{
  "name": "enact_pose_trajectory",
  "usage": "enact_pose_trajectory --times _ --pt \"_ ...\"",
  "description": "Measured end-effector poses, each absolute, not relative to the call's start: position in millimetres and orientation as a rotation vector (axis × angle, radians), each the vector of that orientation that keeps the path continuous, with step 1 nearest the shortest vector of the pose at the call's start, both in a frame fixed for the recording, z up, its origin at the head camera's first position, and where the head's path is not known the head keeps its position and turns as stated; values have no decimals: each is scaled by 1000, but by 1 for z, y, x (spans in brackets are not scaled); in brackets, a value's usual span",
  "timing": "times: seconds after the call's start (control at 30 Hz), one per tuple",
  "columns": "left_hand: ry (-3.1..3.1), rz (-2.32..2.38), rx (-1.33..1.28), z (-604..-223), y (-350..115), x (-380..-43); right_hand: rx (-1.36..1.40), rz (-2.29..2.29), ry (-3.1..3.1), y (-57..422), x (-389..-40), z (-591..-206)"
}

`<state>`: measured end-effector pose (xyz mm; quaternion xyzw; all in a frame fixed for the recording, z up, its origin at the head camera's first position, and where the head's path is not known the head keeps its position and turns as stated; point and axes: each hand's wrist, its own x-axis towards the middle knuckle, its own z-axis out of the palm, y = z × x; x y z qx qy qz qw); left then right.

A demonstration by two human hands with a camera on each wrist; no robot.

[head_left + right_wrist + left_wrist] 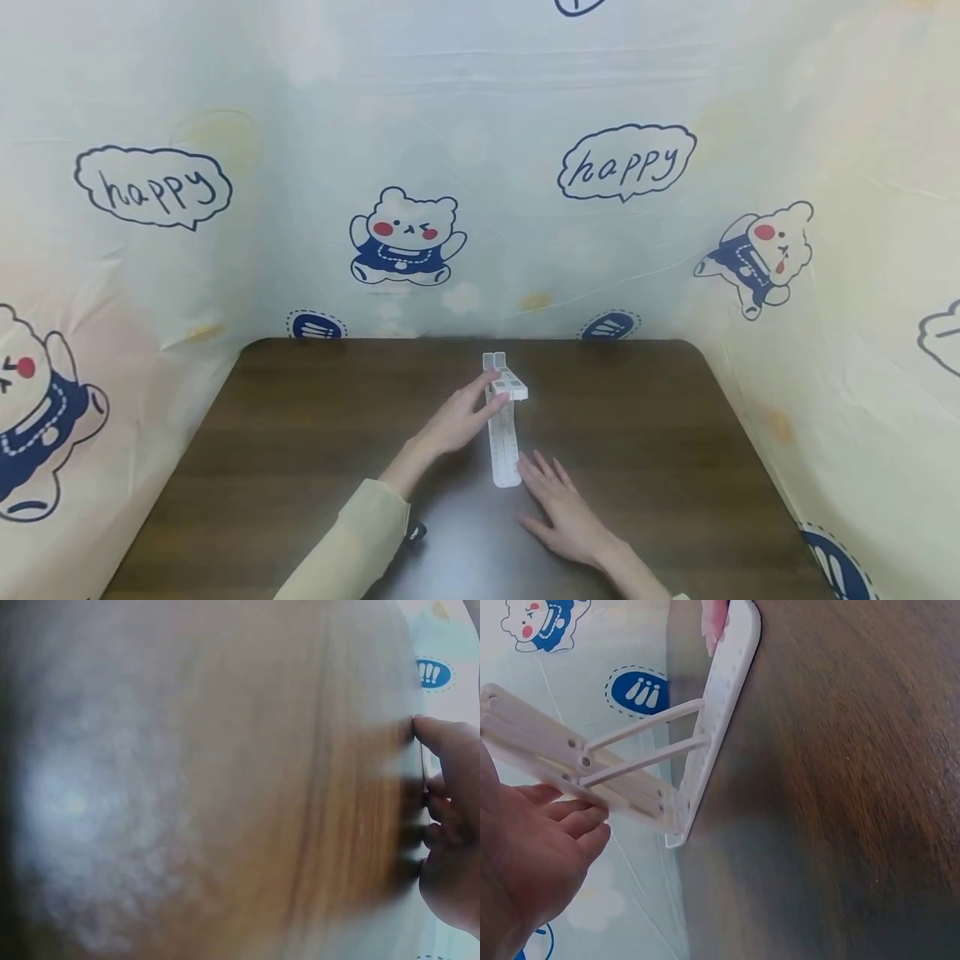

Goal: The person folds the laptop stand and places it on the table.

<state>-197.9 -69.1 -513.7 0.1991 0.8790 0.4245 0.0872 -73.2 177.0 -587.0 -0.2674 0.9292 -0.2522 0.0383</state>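
A white folding stand (pixel 504 442) is on the wooden table, its long flat base running away from me and its upper part raised. In the left wrist view, two thin struts (pixel 645 760) join the raised panel (pixel 536 739) to the base. My left hand (pixel 457 419) holds that raised part from the left, thumb on the near side and fingers at its edge. My right hand (pixel 566 512) lies to the right of the base with fingers spread, fingertips right at the base's near end. In the right wrist view, fingers (pixel 450 742) meet the tabletop.
The dark brown table (pixel 337 392) has rounded far corners. Behind it and at both sides hangs a pale curtain (pixel 510 125) printed with bears and "happy" bubbles. A small black object (pixel 416 531) shows beside my left sleeve (pixel 360 533).
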Motion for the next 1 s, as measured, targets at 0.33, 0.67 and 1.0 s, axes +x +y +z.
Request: enact_pose_trajectory --times 0.33,0.67,1.0 --pt "2715 1024 831 -525 -85 -193 -746 -809 2766 182 -88 -574" --pt "2759 856 676 -525 -100 -190 -648 -873 2844 200 -123 -543" --pt "2749 710 758 -530 -108 -189 -634 -870 2827 208 -144 -535"
